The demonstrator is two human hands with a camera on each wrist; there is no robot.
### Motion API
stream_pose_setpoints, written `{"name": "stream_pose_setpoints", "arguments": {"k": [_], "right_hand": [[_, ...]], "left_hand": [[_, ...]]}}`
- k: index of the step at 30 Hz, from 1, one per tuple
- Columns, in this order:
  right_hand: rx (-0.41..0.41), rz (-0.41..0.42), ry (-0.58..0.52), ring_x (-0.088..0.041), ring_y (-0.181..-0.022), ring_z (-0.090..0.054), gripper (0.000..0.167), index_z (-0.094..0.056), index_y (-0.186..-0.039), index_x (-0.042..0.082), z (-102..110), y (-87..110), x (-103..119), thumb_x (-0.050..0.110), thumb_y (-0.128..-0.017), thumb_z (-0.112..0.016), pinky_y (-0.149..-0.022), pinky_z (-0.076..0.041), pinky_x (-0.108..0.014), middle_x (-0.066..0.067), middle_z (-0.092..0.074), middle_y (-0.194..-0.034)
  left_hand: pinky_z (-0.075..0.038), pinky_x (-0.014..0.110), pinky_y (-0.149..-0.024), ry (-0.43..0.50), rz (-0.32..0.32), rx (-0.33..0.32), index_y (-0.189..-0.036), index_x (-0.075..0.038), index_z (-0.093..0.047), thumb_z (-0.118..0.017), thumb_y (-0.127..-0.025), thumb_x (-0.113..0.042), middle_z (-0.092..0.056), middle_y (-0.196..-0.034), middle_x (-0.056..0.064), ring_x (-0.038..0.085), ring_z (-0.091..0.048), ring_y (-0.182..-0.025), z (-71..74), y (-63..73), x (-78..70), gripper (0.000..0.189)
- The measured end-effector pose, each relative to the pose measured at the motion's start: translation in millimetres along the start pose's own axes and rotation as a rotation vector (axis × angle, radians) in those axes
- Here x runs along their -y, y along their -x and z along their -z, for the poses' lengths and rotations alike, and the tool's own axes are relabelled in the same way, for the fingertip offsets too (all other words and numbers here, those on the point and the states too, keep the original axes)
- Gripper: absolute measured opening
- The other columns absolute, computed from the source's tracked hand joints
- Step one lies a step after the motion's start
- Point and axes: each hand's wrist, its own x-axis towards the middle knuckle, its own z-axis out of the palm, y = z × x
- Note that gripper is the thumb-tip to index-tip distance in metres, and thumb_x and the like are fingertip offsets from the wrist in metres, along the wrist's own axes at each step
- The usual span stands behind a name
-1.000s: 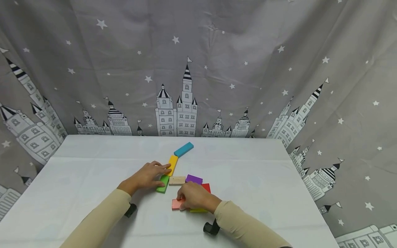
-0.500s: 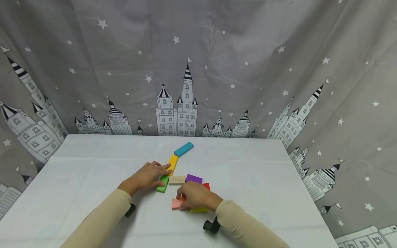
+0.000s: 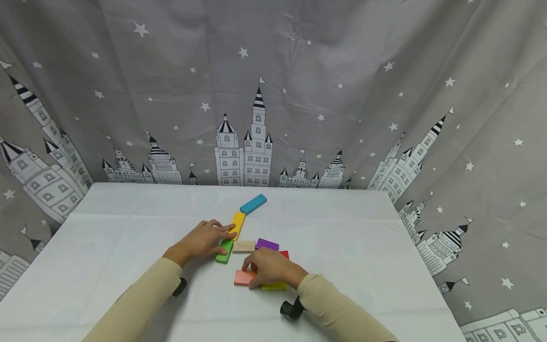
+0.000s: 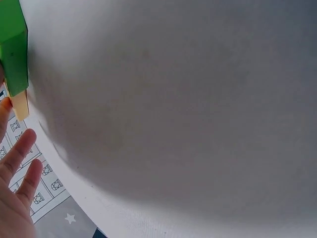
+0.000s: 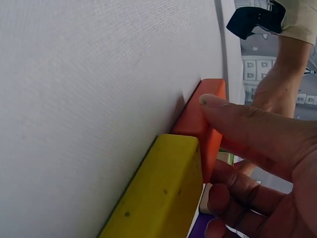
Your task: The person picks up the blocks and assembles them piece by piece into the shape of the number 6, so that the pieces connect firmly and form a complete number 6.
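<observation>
My right hand [image 3: 271, 268] pinches a pink wooden block [image 3: 243, 278] between thumb and fingers. In the right wrist view this block [image 5: 200, 111] looks orange, its end against a yellow block [image 5: 158, 183] that lies partly under the hand in the head view. Fingers of my left hand [image 3: 204, 241] reach out over an amber block [image 3: 239, 222], its thumb on a green block [image 3: 224, 251]. A plain wood block [image 3: 244, 247] lies between the hands, meeting a purple block [image 3: 267, 244]. Behind my right hand shows part of a red block [image 3: 284, 254].
A blue block [image 3: 253, 204] lies slantwise at the far end of the row, touching the amber one. All rest flat on a white-covered table [image 3: 363, 247]. A grey curtain [image 3: 342, 61] printed with castles and stars hangs behind. Black wrist mounts [image 3: 292, 309] hang below the sleeves.
The pink block has slid slightly left and away from me along with the right hand's fingers. The left hand and the other blocks stay put; the head view tilts slightly.
</observation>
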Motion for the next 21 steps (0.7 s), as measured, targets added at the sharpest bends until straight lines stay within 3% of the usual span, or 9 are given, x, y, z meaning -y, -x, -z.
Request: {"name": "stream_pose_setpoints", "arguments": {"k": [5,10,21], "right_hand": [[0.018,0.019,-0.019,-0.002,-0.071,-0.049,0.042,-0.070,-0.117,0.021,-0.7,-3.8,1.4,0.030,-0.078,-0.082,-0.062,-0.043,-0.016,0.012,-0.058,-0.078],[0.034,0.098,0.004,-0.002,-0.070,-0.049,0.048,-0.067,-0.124,0.023,0.0,-9.2,2.0,0.030,-0.079,-0.080,-0.061,-0.042,-0.015,0.013,-0.058,-0.077],[0.068,0.185,0.089,-0.001,-0.078,-0.047,0.047,-0.065,-0.127,0.031,-4.0,-22.1,7.0,0.035,-0.082,-0.077,-0.063,-0.040,-0.014,0.016,-0.057,-0.083]], "left_hand": [[-0.036,0.053,-0.099,0.007,0.006,0.006,-0.137,-0.018,-0.056,-0.070,-0.082,-0.042,-0.044,-0.149,0.004,0.029,-0.047,-0.118,0.9,1.8,0.0,0.061],[-0.037,0.053,-0.099,0.000,0.001,-0.003,-0.137,-0.018,-0.056,-0.071,-0.083,-0.041,-0.044,-0.149,0.005,0.029,-0.047,-0.118,-0.1,0.6,0.8,0.060],[-0.035,0.054,-0.101,0.028,0.029,0.015,-0.137,-0.019,-0.055,-0.072,-0.082,-0.040,-0.043,-0.149,0.004,0.029,-0.046,-0.119,0.0,0.9,1.1,0.061]]}}
